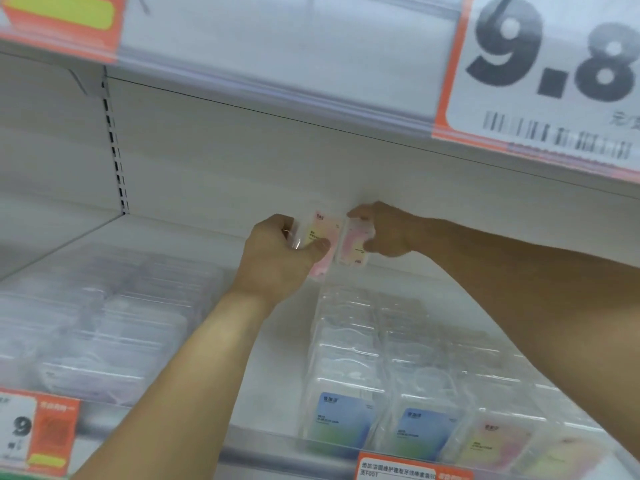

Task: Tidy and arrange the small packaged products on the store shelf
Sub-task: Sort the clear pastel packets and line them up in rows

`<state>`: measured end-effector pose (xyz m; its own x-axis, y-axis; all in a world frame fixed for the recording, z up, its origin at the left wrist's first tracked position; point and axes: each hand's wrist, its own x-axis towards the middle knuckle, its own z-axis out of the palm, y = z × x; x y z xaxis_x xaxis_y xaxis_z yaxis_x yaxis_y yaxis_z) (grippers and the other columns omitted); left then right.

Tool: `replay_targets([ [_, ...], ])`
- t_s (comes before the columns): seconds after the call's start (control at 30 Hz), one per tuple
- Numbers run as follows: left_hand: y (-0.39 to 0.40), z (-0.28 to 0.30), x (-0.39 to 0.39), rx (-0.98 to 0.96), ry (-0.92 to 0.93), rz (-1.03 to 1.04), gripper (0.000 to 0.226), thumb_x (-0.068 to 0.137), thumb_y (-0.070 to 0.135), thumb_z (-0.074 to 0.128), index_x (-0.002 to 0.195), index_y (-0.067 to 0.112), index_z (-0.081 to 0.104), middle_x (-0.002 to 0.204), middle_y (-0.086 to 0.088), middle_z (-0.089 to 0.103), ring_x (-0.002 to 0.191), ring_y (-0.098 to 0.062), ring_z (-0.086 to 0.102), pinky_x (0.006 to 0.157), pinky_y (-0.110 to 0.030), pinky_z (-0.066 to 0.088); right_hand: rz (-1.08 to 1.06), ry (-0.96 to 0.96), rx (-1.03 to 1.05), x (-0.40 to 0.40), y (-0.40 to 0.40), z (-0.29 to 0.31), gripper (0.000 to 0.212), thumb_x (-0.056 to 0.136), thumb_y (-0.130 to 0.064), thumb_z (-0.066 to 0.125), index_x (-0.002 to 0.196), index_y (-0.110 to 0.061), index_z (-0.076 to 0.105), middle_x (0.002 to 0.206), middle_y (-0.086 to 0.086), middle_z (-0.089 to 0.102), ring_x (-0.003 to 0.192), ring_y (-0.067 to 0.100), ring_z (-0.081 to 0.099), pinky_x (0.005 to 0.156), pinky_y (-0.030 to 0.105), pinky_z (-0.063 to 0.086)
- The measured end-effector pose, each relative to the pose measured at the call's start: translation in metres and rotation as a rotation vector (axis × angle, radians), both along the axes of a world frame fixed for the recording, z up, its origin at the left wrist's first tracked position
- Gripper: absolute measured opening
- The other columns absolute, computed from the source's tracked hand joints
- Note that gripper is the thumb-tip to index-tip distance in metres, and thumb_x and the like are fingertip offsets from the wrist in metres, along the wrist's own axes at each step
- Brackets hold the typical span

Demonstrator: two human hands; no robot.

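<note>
While a large price tag (550, 74) reading "9.8" hangs at the upper right, one pink packet (320, 244) is gripped by the left hand (277, 258) and another pink pack (353, 244) is pinched by the right hand (384, 230) far back on the shelf (277, 358).

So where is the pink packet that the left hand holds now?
In the head view, the pink packet is mid-frame, raised above the shelf, gripped by the left hand, beside a second packet in the right hand.

I see bright, even light from above, soft shadows, motion blur everywhere, and the price tag (550, 74) bends at the right edge.
</note>
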<state>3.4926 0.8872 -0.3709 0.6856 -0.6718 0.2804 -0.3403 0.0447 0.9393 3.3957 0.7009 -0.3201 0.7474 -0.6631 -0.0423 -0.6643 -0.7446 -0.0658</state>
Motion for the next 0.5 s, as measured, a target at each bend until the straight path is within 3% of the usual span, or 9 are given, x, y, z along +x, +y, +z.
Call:
replay_targets([
  [0.1, 0.0, 0.002, 0.001, -0.009, 0.01, 0.0, 0.028, 0.078, 0.027, 0.077, 0.081, 0.011, 0.054, 0.07, 0.006, 0.042, 0.061, -0.011, 0.043, 0.046, -0.009, 0.029, -0.012, -0.009, -0.049, -0.008, -0.002, -0.013, 0.078, 0.081, -0.026, 0.078, 0.146, -0.023, 0.035, 0.139, 0.011, 0.032, 0.117, 0.035, 0.054, 0.099, 0.043, 0.047],
  [0.23, 0.002, 0.008, 0.001, -0.01, 0.008, 0.011, 0.033, 0.076, 0.03, 0.078, 0.095, 0.007, 0.064, 0.09, -0.007, 0.062, 0.077, -0.023, 0.056, 0.061, -0.022, 0.04, -0.078, 0.046, -0.179, -0.011, -0.003, -0.012, 0.067, 0.088, -0.041, 0.069, 0.143, -0.02, 0.036, 0.137, 0.012, 0.034, 0.113, 0.035, 0.056, 0.095, 0.044, 0.049],
  [0.3, 0.003, 0.011, 0.0, -0.015, 0.003, 0.023, 0.033, 0.075, 0.03, 0.078, 0.096, 0.008, 0.065, 0.097, -0.013, 0.065, 0.084, -0.027, 0.061, 0.064, -0.025, 0.043, -0.077, 0.036, -0.178, -0.016, -0.003, -0.011, 0.058, 0.088, -0.042, 0.068, 0.135, -0.018, 0.043, 0.133, 0.012, 0.041, 0.112, 0.034, 0.055, 0.095, 0.044, 0.049],
  [0.4, 0.007, 0.018, -0.003, -0.031, -0.038, 0.041, 0.032, 0.075, 0.028, 0.078, 0.093, 0.006, 0.064, 0.097, -0.017, 0.065, 0.087, -0.032, 0.062, 0.065, -0.03, 0.044, -0.073, 0.003, -0.139, -0.027, -0.003, -0.006, 0.054, 0.086, -0.04, 0.072, 0.126, -0.016, 0.046, 0.119, 0.009, 0.057, 0.097, 0.027, 0.056, 0.084, 0.038, 0.049],
  [0.5, 0.015, 0.032, -0.012, -0.087, -0.082, 0.058, 0.027, 0.074, 0.022, 0.078, 0.094, 0.01, 0.065, 0.092, -0.006, 0.068, 0.077, -0.015, 0.063, 0.064, -0.022, 0.048, -0.089, -0.033, -0.097, -0.042, -0.005, -0.002, 0.061, 0.091, -0.038, 0.067, 0.142, -0.02, 0.04, 0.122, 0.008, 0.056, 0.105, 0.029, 0.057, 0.087, 0.035, 0.045],
])
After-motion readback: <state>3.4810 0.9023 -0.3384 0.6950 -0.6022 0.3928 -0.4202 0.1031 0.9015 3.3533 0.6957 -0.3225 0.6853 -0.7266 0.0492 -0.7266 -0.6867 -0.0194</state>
